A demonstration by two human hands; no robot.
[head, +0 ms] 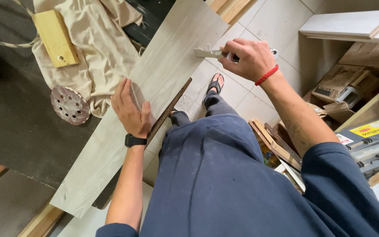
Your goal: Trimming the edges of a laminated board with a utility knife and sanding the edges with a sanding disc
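One long pale board (163, 83), laid slantwise over the dark surface (18, 127): stiff, thin, likely light, with a smooth and probably slippery face; best held flat-palmed or by its edges. One left hand (131, 109), fingers spread flat on it. One right hand (248, 59), fingers closed around one trimming tool (207, 53) at the board's right edge. One sanding disc (69, 105), one wood block (56, 38), one cloth (97, 48).

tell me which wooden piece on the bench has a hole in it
The small yellow wood block on the beige cloth; the long pale board under the left hand shows no hole.
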